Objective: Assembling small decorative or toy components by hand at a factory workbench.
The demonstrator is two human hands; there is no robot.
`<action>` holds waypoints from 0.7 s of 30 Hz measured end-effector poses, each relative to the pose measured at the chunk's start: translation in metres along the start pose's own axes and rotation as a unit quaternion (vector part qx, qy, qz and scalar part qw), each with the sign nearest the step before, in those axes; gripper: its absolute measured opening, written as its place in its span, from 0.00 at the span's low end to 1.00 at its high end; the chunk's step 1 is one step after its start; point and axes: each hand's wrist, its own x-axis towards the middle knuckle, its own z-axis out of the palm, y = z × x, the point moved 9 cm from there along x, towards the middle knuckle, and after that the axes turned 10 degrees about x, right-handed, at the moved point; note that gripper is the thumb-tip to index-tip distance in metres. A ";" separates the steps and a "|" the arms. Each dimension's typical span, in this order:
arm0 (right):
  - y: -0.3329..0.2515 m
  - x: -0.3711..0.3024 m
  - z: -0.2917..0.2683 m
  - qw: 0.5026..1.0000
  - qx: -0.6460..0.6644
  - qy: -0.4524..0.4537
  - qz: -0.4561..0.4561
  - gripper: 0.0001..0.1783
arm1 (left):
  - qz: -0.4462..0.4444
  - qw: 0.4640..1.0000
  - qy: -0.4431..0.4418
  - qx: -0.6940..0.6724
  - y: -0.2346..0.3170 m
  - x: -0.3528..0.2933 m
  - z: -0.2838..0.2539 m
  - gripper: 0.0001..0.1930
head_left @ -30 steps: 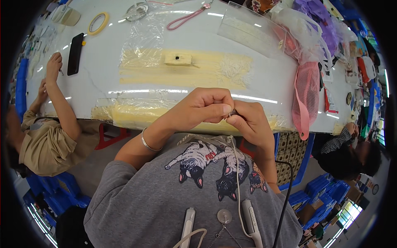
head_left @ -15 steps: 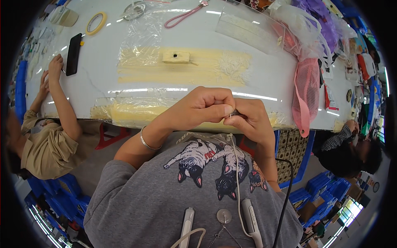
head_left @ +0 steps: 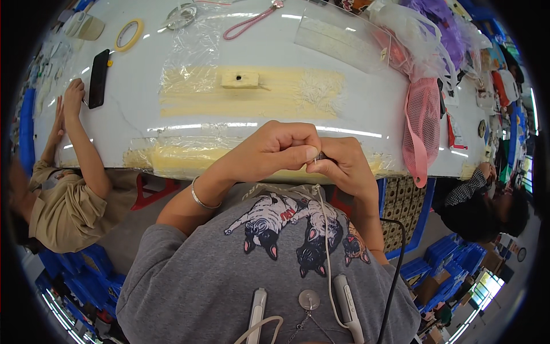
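My left hand (head_left: 276, 150) and my right hand (head_left: 344, 164) meet just off the near edge of the table, thumbs and fingers pinched together. Between the fingertips shows a small dark piece (head_left: 322, 155), with a thin pale bit beside it; most of it is covered, so its kind is unclear. My right fingers are closed on this piece. My left thumb and forefinger press together right beside it, and what they hold is hidden. Beyond the hands, a small pale block with a dark hole (head_left: 239, 79) sits on a yellow-taped strip (head_left: 189, 94) of the table.
On the white table (head_left: 132, 103) are a tape roll (head_left: 128, 35), a black phone (head_left: 99, 79), a pink cord loop (head_left: 250, 25), a clear plastic sheet (head_left: 338, 43) and a pink mesh bag (head_left: 423, 126). One person works at the left, another sits at the right.
My hands stay pinched together around the small piece with hardly any change. The whole view has shifted slightly.
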 end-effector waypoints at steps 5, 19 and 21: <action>0.006 -0.002 0.001 1.000 0.002 -0.008 0.023 0.16 | 0.004 1.000 -0.003 0.001 -0.001 0.000 0.001 0.08; 0.007 -0.008 0.000 0.998 0.045 0.040 0.002 0.17 | 0.007 1.000 0.008 -0.020 0.001 0.001 0.003 0.08; 0.002 -0.008 -0.001 0.995 0.071 0.058 -0.025 0.18 | 0.016 1.000 0.016 -0.015 0.001 0.002 0.003 0.08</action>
